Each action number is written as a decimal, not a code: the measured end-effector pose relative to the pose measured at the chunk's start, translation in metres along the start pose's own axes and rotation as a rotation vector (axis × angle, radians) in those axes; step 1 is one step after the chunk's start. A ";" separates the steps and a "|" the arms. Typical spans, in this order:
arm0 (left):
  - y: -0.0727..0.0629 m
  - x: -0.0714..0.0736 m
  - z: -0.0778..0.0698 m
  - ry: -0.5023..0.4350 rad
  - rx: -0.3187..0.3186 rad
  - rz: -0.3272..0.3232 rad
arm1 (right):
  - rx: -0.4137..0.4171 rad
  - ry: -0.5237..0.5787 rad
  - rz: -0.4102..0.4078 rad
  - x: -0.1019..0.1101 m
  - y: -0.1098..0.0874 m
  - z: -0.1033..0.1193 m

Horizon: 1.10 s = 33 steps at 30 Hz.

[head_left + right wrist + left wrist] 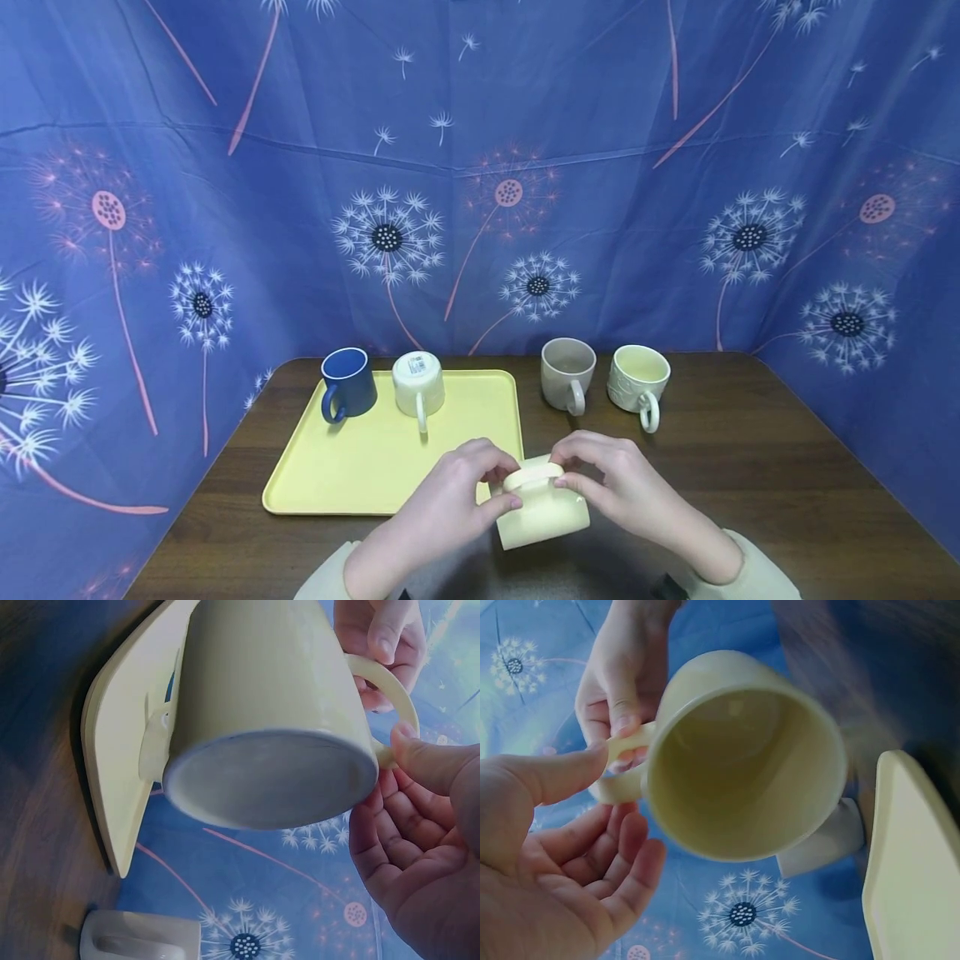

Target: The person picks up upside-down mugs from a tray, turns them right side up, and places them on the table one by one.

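Evidently the work is partway along. Behind everything hangs the blue dandelion-print cloth [450,75], and before it stretches the brown table [757,492], with two mugs standing straight on the wood. The yellow tray [337,487] takes up the left side and carries two others; if loading it is the aim, which I can only infer, that part looks about half done, with plenty of bare surface left toward its near edge.

Both hands are busy with one mug: the left hand [461,492] and the right hand [618,483] each pinch an end of its handle between thumb and fingers. That pale yellow mug [543,521] is held on its side, just beyond the tray's near right corner, its mouth toward the left hand and its base toward the right; it is not yet set down upright or inverted.

Of the mugs on the tray, the blue mug [362,396] stands upright at the back left, while the white mug [416,396] beside it is upside down. The grey mug [557,379] and the embossed cream mug [625,390], both upright right of the tray, appear untouched so far. Smallest are the held mug's handle [534,476], turned upward, and the label [417,364] on the inverted base, too small to read.
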<state>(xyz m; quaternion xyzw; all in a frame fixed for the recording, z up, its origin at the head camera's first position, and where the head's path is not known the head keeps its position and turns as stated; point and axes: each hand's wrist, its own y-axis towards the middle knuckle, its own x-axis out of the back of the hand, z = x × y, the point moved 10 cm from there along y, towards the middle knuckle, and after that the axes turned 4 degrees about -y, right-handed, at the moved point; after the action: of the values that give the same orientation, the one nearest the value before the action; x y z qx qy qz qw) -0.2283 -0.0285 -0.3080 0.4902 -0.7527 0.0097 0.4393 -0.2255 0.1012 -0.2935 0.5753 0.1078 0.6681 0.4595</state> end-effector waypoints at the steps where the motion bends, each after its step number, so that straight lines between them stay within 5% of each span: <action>1: 0.000 0.000 0.000 0.001 -0.009 -0.019 | -0.012 -0.002 -0.003 0.001 0.000 -0.001; 7: -0.001 0.001 -0.001 0.029 -0.068 -0.121 | -0.084 -0.013 -0.013 0.002 -0.004 -0.008; 19: -0.008 0.004 -0.008 0.054 -0.248 -0.287 | -0.080 0.007 -0.040 0.004 -0.007 -0.008; 33: -0.005 0.005 -0.010 0.031 -0.287 -0.277 | -0.112 0.000 -0.061 0.006 -0.009 -0.012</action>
<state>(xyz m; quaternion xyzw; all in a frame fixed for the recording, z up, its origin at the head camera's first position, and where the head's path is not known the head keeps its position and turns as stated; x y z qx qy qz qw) -0.2188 -0.0302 -0.3006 0.5212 -0.6649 -0.1510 0.5133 -0.2306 0.1149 -0.2998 0.5451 0.0879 0.6589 0.5109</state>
